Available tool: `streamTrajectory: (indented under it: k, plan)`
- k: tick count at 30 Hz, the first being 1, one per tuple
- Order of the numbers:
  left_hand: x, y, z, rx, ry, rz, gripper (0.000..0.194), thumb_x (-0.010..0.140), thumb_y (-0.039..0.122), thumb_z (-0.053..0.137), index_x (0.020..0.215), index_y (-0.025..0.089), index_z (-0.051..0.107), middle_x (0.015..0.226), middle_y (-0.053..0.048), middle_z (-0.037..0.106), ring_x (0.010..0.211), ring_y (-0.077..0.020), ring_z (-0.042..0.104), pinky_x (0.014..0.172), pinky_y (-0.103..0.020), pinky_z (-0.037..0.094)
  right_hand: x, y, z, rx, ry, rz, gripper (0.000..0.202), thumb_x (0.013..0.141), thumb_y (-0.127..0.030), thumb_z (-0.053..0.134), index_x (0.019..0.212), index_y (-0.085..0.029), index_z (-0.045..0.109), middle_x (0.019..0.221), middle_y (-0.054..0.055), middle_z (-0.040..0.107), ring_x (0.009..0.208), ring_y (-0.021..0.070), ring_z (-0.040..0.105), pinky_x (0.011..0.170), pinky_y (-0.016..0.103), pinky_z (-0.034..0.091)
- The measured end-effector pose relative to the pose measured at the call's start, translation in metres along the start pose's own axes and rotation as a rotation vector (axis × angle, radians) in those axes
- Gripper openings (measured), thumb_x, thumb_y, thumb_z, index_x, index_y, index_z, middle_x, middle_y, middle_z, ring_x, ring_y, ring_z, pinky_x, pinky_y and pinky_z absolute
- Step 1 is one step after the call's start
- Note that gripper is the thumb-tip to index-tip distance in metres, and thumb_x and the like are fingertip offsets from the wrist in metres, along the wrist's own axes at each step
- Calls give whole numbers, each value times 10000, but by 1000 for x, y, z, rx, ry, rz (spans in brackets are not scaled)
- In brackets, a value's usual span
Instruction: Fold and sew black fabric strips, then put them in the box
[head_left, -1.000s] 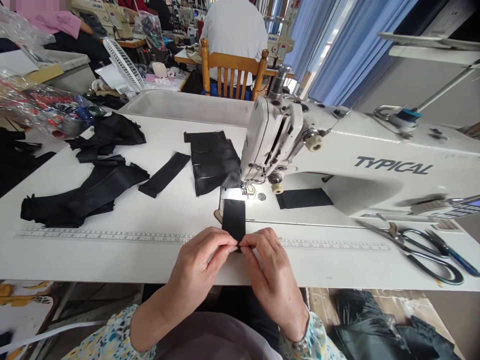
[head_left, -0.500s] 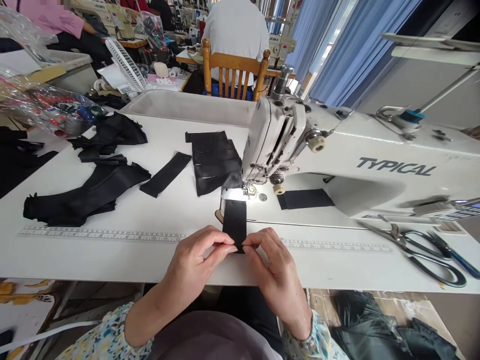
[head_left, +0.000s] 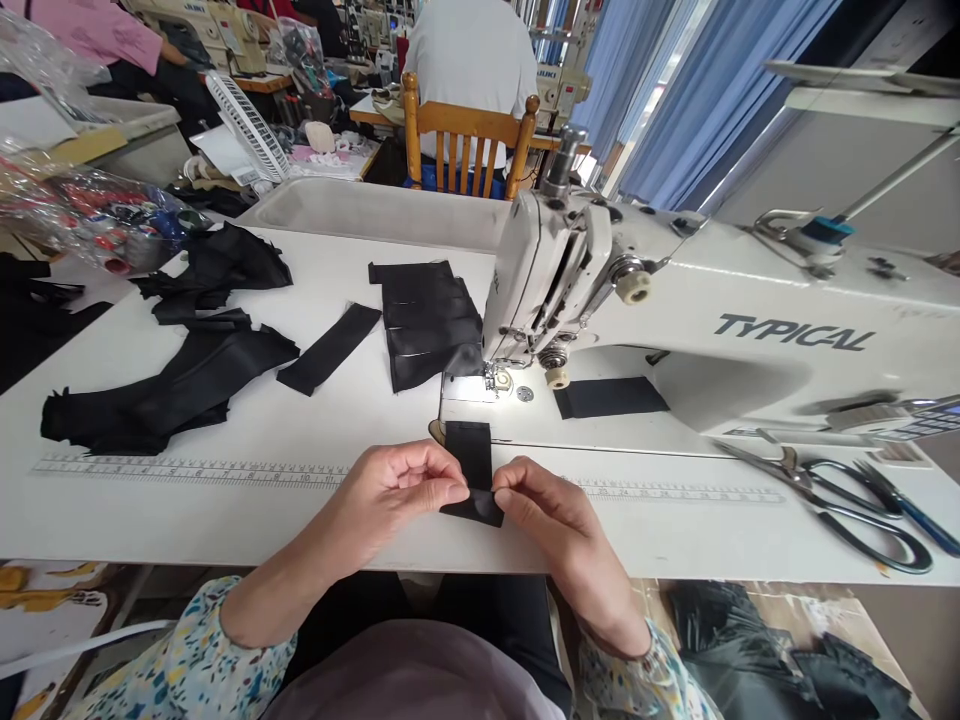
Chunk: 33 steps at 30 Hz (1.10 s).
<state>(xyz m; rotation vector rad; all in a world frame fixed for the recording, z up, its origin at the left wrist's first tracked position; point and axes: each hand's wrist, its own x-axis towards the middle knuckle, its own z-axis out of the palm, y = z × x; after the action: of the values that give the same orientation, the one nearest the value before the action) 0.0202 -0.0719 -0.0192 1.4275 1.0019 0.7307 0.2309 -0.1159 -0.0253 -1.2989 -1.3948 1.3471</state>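
A short black fabric strip (head_left: 469,452) lies in front of the sewing machine (head_left: 645,290), folded across near its close end. My left hand (head_left: 397,500) pinches the fold at its left edge between thumb and fingers. At the right edge, my right hand (head_left: 551,520) has the same fold in a pinch. The strip's far end is a little short of the presser foot (head_left: 491,378). Behind the needle area, joined black pieces (head_left: 427,325) lie flat, and a single black strip (head_left: 330,348) rests left of them.
Another black strip (head_left: 611,397) lies under the machine arm. Scissors (head_left: 832,500) and a blue-handled tool (head_left: 911,510) are at the right. A printed ruler (head_left: 187,470) runs along the table's front. Black fabric piles (head_left: 165,390) lie left. A person in white (head_left: 472,60) sits ahead.
The strip has come back toward me, away from the presser foot, and its close end is now folded. Both hands still pinch it, slightly farther apart.
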Motion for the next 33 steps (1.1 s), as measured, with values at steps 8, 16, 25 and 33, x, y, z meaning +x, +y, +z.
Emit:
streamTrajectory:
  k: [8,16,25,33]
  plan:
    - [-5,-4,8,-200,52,25,157,835,211,703,712,179,610,923,-66,742,861,-175,682,737,-266,548,1,3,5,-14,29,-60,181,984,-336,574,846,-224,606,842,-14,562,795,150,512,729,285,397]
    - [-3,-8,7,-295,58,-81,200,820,280,774,711,178,640,873,-26,712,807,-141,611,750,-257,499,1,3,5,-68,27,-67,200,998,-348,565,844,-226,608,855,-9,574,816,155,524,747,299,389]
    - [-10,-7,0,-90,27,-89,201,887,391,713,850,198,750,858,-25,706,802,-164,611,749,-276,486,1,4,5,-172,64,-112,158,1002,-306,559,870,-235,608,875,-10,589,824,155,539,751,305,397]
    - [-14,-6,1,35,32,-36,225,948,383,618,841,202,697,941,-33,722,892,-188,653,752,-287,504,-3,3,8,-308,48,-188,190,1044,-269,494,882,-240,590,878,3,569,853,174,528,774,326,424]
